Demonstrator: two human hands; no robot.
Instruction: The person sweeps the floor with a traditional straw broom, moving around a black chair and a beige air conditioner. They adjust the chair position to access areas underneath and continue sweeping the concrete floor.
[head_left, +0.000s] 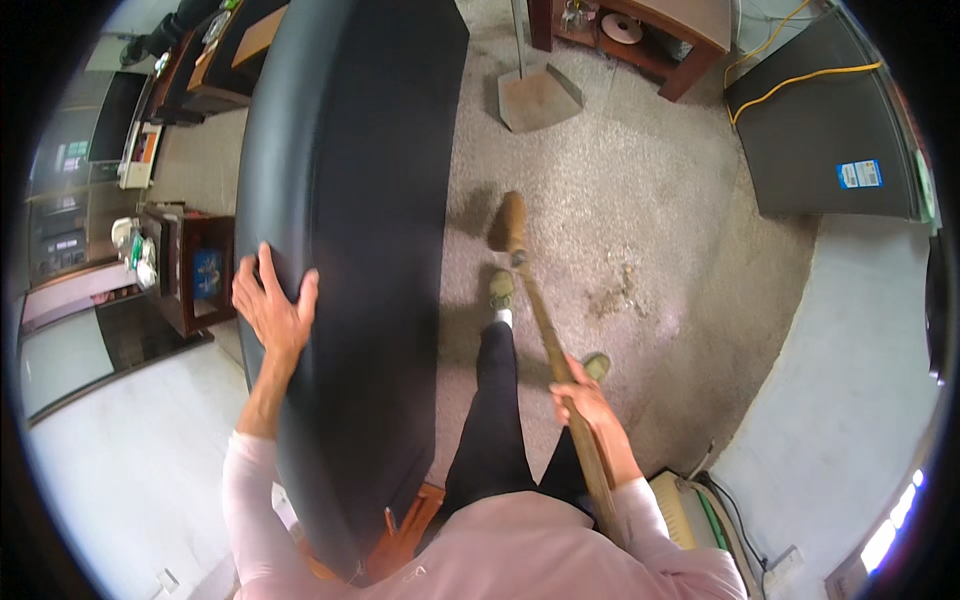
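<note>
My left hand (274, 304) rests with spread fingers on the rounded top edge of a black sofa (375, 225), whose flat rear panel faces me. In my right hand (587, 397) is the long wooden handle of a broom (551, 337). The broom's brown head (512, 217) is down at the floor beside the sofa, just ahead of my left shoe (501, 289). A small scatter of debris (626, 292) lies on the speckled floor to the right of the broom. Farther ahead, a metal long-handled dustpan (538, 97) sits on the floor.
A wooden table with a lower shelf (637, 45) stands beyond the dustpan. At the right, a dark grey appliance (817, 142) with a yellow cord (806, 77) is against the white wall (847, 330). A wooden cabinet (206, 232) stands across the sofa. Cables lie near my right elbow.
</note>
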